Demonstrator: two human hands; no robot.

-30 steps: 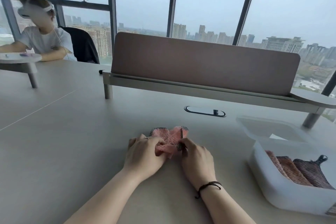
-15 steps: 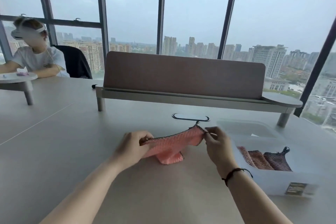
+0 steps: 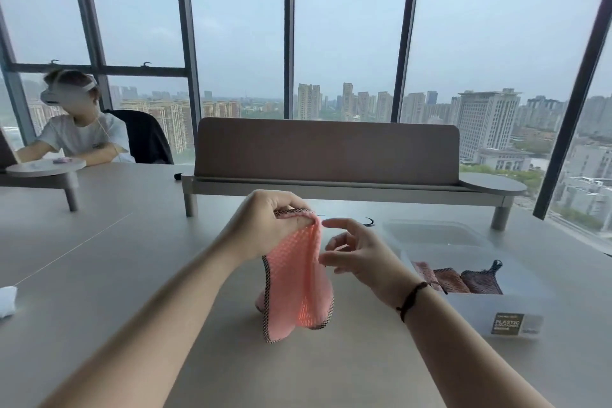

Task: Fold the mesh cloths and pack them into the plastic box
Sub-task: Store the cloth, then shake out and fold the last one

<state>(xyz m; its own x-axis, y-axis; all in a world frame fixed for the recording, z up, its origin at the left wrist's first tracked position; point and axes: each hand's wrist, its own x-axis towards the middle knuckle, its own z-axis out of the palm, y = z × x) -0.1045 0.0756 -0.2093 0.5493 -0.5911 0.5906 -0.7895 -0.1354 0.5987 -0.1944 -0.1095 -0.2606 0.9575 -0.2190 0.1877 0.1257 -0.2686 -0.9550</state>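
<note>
One pink mesh cloth, open-weave with a dark stitched border, hangs doubled over above the table, pinched at its top edge by the left hand, its lower end near the tabletop. Just right of it the right hand hovers with fingers spread and loosely bent, holding nothing. Farther right, the clear plastic box holds three folded cloths side by side, pinkish to dark.
</note>
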